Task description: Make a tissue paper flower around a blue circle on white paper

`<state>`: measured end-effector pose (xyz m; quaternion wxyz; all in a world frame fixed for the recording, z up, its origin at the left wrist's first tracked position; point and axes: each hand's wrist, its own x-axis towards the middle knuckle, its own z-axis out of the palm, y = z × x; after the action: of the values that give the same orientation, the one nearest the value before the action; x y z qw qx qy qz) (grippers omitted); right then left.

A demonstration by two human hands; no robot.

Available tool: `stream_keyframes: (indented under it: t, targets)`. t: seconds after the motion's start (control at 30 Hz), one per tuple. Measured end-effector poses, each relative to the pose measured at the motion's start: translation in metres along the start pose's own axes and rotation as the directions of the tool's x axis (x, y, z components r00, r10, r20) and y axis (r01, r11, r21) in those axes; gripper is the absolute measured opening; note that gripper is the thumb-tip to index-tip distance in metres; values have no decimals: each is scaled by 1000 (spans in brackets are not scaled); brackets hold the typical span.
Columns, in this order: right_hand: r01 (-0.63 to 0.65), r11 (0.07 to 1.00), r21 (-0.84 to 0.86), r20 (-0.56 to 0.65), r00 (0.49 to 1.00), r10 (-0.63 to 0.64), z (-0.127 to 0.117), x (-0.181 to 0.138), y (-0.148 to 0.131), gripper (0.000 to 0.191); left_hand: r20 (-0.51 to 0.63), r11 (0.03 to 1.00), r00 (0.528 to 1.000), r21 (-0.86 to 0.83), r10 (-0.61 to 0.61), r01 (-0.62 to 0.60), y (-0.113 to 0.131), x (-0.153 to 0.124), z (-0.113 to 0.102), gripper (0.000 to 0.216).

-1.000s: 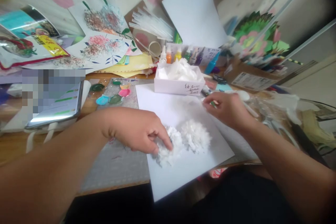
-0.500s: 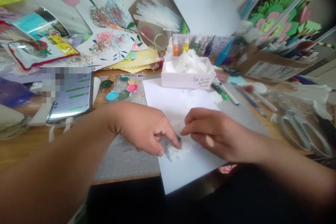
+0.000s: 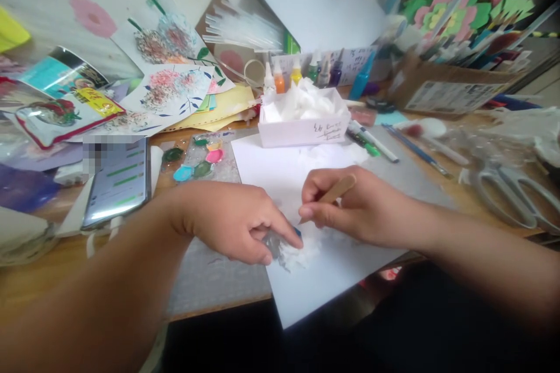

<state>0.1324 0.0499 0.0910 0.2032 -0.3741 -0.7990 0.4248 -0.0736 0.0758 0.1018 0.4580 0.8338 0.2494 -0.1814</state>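
My right hand point(image 3: 345, 204) pinches a flat wooden craft stick point(image 3: 339, 187) whose upper end rises above the fingers, with its lower end over the paper. My left hand point(image 3: 236, 227) presses its outstretched index finger onto a white, crumpled, tissue-like clump point(image 3: 300, 255), thumb apart and other fingers bent. A small dark blue spot shows beside that fingertip. Something clear or greyish, which I cannot name, lies partly hidden under the left hand. Beneath both hands is a white sheet of paper point(image 3: 286, 303) on a grey cutting mat point(image 3: 210, 285).
A white box point(image 3: 301, 133) of tissue stands behind the paper, with paint bottles point(image 3: 295, 70) beyond it. A paint palette point(image 3: 201, 157) and a phone point(image 3: 116, 180) are at left. Pens point(image 3: 374, 140), a paintbrush point(image 3: 415, 151) and scissors point(image 3: 511, 192) lie at right.
My right hand has turned and lifted slightly, bringing the wooden stick into fuller view. My left fingertip stays on the white clump. The whole view has shifted a little.
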Motion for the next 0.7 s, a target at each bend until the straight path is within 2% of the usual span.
stream_keyframes:
  t: [0.2,0.33,0.47,0.57,0.7]
  targets:
    - [-6,997,-77,109,994,14,5,1,6,8,-2,1000,1000,4,9,-9,-1,-1,0,47]
    - [19,991,-135,140,990,0,11,1,8,6,-12,1000,1000,-25,14,-14,-6,-2,-3,38]
    - [55,988,-146,121,992,-37,14,-1,8,7,-92,997,995,-66,-34,28,-8,-3,-6,26]
    - [40,995,-88,102,994,-31,5,-5,4,8,-146,994,986,-89,-81,68,-5,-3,-7,22]
    - [56,998,-31,-45,997,-57,-11,-9,-1,20,-151,989,982,-119,-110,92,-1,-1,-6,24]
